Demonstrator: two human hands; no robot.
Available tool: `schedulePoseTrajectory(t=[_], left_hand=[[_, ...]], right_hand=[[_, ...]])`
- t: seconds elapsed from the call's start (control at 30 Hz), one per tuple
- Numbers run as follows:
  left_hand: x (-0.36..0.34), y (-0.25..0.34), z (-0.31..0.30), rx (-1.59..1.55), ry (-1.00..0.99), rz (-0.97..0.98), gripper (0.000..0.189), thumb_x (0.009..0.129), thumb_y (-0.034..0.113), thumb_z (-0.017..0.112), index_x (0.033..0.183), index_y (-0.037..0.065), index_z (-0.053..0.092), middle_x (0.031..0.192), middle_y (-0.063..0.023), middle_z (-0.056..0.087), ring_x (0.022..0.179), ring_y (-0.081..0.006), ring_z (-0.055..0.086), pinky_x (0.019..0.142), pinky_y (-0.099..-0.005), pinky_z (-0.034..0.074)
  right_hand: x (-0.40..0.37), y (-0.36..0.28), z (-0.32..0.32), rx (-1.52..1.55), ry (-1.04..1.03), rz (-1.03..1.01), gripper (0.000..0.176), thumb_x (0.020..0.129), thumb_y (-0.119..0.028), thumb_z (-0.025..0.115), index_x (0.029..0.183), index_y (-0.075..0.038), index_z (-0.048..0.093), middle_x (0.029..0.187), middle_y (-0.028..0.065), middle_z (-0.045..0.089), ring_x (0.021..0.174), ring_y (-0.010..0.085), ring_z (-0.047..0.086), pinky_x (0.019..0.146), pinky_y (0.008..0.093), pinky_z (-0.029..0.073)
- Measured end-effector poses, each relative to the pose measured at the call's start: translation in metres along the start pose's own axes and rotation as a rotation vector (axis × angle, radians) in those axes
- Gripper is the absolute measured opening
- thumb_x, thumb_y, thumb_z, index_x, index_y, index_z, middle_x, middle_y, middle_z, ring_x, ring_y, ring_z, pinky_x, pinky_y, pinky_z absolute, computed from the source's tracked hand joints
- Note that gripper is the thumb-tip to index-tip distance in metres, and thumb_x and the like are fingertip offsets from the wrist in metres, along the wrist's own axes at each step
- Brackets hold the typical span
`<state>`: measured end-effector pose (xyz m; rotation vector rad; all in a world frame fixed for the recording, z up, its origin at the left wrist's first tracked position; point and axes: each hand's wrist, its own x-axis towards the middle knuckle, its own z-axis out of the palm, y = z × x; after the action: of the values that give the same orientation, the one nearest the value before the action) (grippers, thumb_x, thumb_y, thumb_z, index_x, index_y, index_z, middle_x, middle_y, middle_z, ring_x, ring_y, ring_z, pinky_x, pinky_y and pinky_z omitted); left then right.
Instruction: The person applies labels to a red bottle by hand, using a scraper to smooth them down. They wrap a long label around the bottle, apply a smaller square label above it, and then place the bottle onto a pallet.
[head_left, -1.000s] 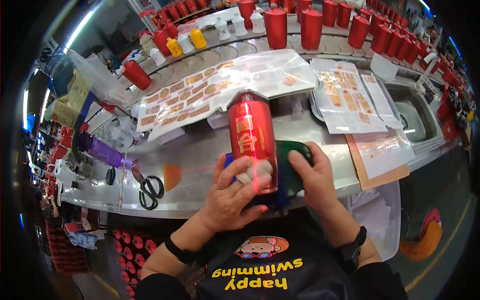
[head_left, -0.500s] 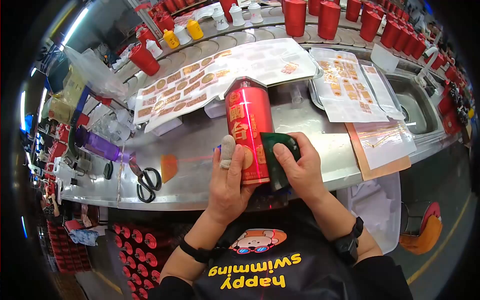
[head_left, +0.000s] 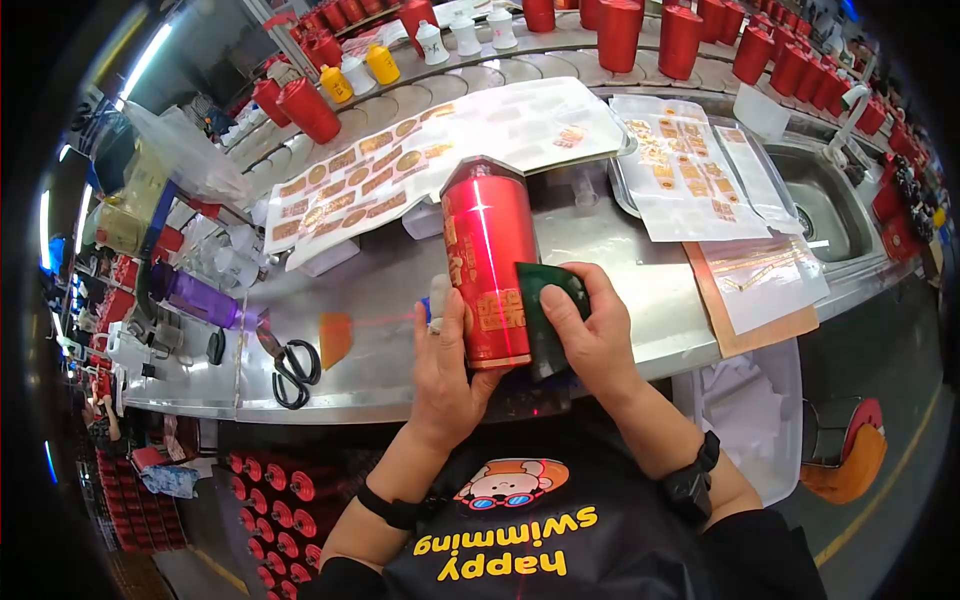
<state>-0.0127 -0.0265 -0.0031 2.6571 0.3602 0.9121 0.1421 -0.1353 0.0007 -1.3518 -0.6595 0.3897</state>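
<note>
Metal tabletop (head_left: 640, 290), workshop setting; curved track behind bears red containers (head_left: 308, 110) and small yellow bottles (head_left: 381, 64). Places reckoned from the red canister (head_left: 487, 265), mid-view between the worker's hands, lower end toward the body, upper end leaning away.

Well left of canister: purple bottle (head_left: 195, 297). Nearer, scissors (head_left: 292, 372), handles toward the worker, likely for easy reach. Next, orange wedge (head_left: 337, 340), flat. Behind canister, reaching left: large printed sheet (head_left: 350, 190), propped on white supports, presumably so the gold prints stay in sight.

Touching canister's left side: left hand (head_left: 445, 365), half curled, fingers laid along the wall, thumb by the lower end; one finger wears a pale cover. Seems to steady it. Whether anything beneath bears the weight: cannot tell.

At canister's right side: green sheet (head_left: 548, 315), pinched between thumb and fingers of the right hand (head_left: 595, 330). Flat grip probably keeps its straight edge toward the curved wall; pressure cannot be told.

Edges and room, left to right. Metal stretch between wedge and canister leaves the left arm space. Canister's upper end sits close to the large sheet's margin: little slack there. Right of canister, more metal, up to a brown board (head_left: 765, 342) at the front edge.
</note>
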Motion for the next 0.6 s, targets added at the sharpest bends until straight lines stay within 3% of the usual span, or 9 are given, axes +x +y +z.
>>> schedulePoseTrajectory(t=[0.13, 0.2, 0.27, 0.37, 0.47, 0.5, 0.6], left_hand=[[-0.002, -0.001, 0.006, 0.029, 0.029, -0.034, 0.082, 0.094, 0.040, 0.062, 0.147, -0.009, 0.025, 0.148, -0.0283, 0.037, 0.137, -0.0427, 0.039, 0.115, -0.0445, 0.026], [-0.004, -0.002, 0.005, -0.144, -0.014, -0.115, 0.081, 0.094, 0.044, 0.061, 0.148, -0.005, 0.027, 0.150, -0.0270, 0.035, 0.140, -0.0397, 0.035, 0.113, -0.0420, 0.030], [-0.004, -0.002, 0.004, -0.137, 0.030, -0.103, 0.080, 0.092, 0.043, 0.063, 0.147, -0.004, 0.029, 0.150, -0.0264, 0.035, 0.140, -0.0393, 0.034, 0.115, -0.0457, 0.027], [0.006, 0.013, -0.003, 0.048, 0.089, 0.050, 0.077, 0.092, 0.042, 0.064, 0.145, -0.004, 0.033, 0.151, -0.0258, 0.035, 0.140, -0.0390, 0.034, 0.116, -0.0502, 0.021], [0.026, 0.022, -0.010, 0.270, -0.034, 0.162, 0.073, 0.086, 0.035, 0.071, 0.140, -0.003, 0.041, 0.148, -0.0247, 0.040, 0.137, -0.0411, 0.038, 0.114, -0.0602, 0.019], [0.026, 0.015, -0.009, 0.268, -0.028, 0.227, 0.073, 0.086, 0.038, 0.071, 0.139, -0.003, 0.043, 0.147, -0.0253, 0.040, 0.137, -0.0423, 0.038, 0.116, -0.0573, 0.019], [0.008, 0.000, 0.000, -0.170, 0.103, -0.026, 0.074, 0.089, 0.042, 0.066, 0.140, -0.005, 0.040, 0.146, -0.0262, 0.041, 0.137, -0.0426, 0.038, 0.116, -0.0529, 0.020]], right_hand=[[-0.003, 0.030, -0.017, -0.140, 0.052, 0.015, 0.031, 0.089, -0.021, 0.068, 0.109, 0.000, 0.058, 0.085, 0.0126, 0.067, 0.076, 0.0178, 0.065, 0.070, 0.0321, 0.052], [-0.005, 0.020, -0.025, -0.119, 0.000, 0.064, 0.031, 0.089, -0.022, 0.068, 0.109, 0.000, 0.058, 0.084, 0.0128, 0.067, 0.076, 0.0172, 0.065, 0.070, 0.0312, 0.051], [-0.005, 0.009, -0.025, -0.067, 0.065, -0.038, 0.030, 0.090, -0.020, 0.067, 0.110, 0.000, 0.057, 0.083, 0.0132, 0.067, 0.076, 0.0182, 0.065, 0.070, 0.0314, 0.051], [-0.001, -0.013, -0.039, -0.079, 0.001, -0.077, 0.029, 0.091, -0.018, 0.064, 0.113, 0.000, 0.057, 0.085, 0.0135, 0.067, 0.077, 0.0191, 0.066, 0.070, 0.0314, 0.051], [0.004, -0.031, -0.072, -0.207, -0.005, -0.105, 0.031, 0.094, -0.011, 0.062, 0.124, -0.003, 0.055, 0.104, 0.0046, 0.064, 0.096, 0.0088, 0.057, 0.079, 0.0232, 0.049], [0.009, -0.035, -0.087, -0.275, -0.013, -0.145, 0.031, 0.094, -0.007, 0.059, 0.125, -0.003, 0.055, 0.113, 0.0065, 0.063, 0.101, 0.0102, 0.057, 0.082, 0.0237, 0.049], [0.033, -0.045, -0.137, -0.352, 0.025, -0.288, 0.029, 0.091, 0.004, 0.052, 0.118, 0.000, 0.061, 0.138, 0.0135, 0.054, 0.113, 0.0177, 0.059, 0.087, 0.0268, 0.051]])
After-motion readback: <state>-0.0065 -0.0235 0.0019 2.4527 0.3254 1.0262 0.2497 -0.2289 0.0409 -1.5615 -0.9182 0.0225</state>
